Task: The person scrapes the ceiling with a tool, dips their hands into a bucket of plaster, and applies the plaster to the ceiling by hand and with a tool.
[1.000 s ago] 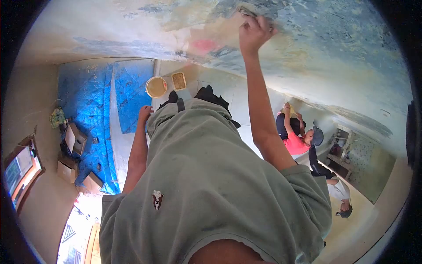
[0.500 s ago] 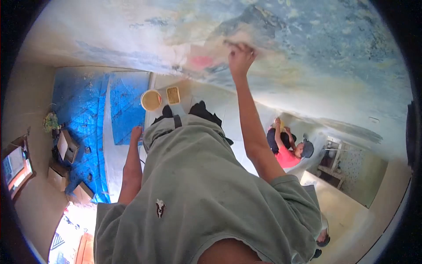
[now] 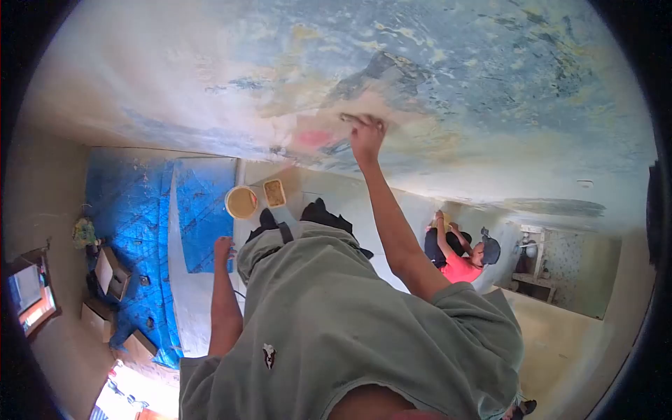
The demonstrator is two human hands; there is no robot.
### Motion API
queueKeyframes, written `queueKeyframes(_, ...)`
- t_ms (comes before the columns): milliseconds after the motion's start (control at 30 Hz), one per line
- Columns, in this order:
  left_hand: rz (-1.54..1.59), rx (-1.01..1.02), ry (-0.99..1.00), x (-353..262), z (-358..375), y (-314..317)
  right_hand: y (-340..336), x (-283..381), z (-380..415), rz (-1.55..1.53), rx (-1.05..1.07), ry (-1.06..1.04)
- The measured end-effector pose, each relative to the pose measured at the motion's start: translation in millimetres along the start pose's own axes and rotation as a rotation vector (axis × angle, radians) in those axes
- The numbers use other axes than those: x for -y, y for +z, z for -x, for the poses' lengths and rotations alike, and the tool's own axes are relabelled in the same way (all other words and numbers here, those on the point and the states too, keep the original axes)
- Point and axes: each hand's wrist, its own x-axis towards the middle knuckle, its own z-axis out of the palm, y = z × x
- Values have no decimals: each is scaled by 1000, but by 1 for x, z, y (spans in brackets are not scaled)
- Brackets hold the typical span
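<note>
I stand close to a wall (image 3: 490, 91) with patchy blue, yellow and white paint. My right hand (image 3: 365, 133) is raised with the arm stretched out and presses a small flat tool (image 3: 348, 117) against the wall, just right of a pink patch (image 3: 313, 137). The tool is mostly hidden by the fingers, so its kind is unclear. My left hand (image 3: 224, 248) hangs beside my thigh with the fingers curled and nothing visible in it. My grey-green shirt (image 3: 350, 329) fills the lower middle of the view.
On the floor by my feet stand a round bucket (image 3: 241, 201) of beige paste and a small rectangular tray (image 3: 274, 192). A blue tarp (image 3: 133, 224) with cardboard boxes (image 3: 108, 273) lies left. Another person in a red shirt (image 3: 462, 264) works at the wall farther right.
My right hand has slid along the wall toward the pink patch, with the tool still under it. My left arm stays hanging, and the view has tilted slightly.
</note>
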Motion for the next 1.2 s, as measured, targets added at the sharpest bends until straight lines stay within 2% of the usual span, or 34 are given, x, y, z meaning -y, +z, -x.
queueKeyframes(100,39,-24,9,-12,7,-1,-6,-1,-11,-21,35,108)
queueKeyframes(167,-3,-37,81,-3,3,1,-54,-2,-71,26,-240,-12)
queueKeyframes(200,-19,-22,98,0,1,5,-73,-4,-93,48,-250,1)
queueKeyframes(267,-80,8,71,17,-2,5,-96,0,-125,-35,-442,65)
queueKeyframes(300,-110,16,54,27,-2,1,-86,2,-118,-31,-451,74)
queueKeyframes(367,-163,32,23,37,-5,-6,-49,2,-83,37,-328,51)
queueKeyframes(400,-177,32,13,31,-10,-8,-32,-1,-67,33,-347,48)
queueKeyframes(467,-172,2,51,18,1,-3,-7,3,-34,-122,-185,-16)
queueKeyframes(567,-215,-8,113,0,11,-7,-42,2,-68,-57,-315,4)
queueKeyframes(633,-293,34,163,-8,11,-4,-77,4,-102,1,-315,31)
queueKeyframes(700,-294,36,135,-10,10,-2,-91,2,-128,-18,-534,76)
queueKeyframes(767,-280,26,86,-5,12,-6,-69,0,-105,-30,-532,75)
queueKeyframes(833,-150,65,78,-8,8,-9,-48,9,-84,-74,-374,54)
queueKeyframes(867,-146,58,81,-11,9,-11,-45,7,-80,-118,-372,41)
queueKeyframes(967,-98,26,-1,-25,24,-8,-80,1,-108,-19,-389,89)
queueKeyframes(1033,-171,26,-27,-24,16,-6,-102,-3,-137,-16,-471,85)
queueKeyframes(1100,-237,31,26,-17,13,-7,-104,-4,-142,-87,-604,102)
queueKeyframes(1133,-296,30,81,-14,10,-7,-91,-1,-127,-10,-493,131)
queueKeyframes(1200,-292,33,144,-13,4,-2,-48,0,-92,-90,-434,74)
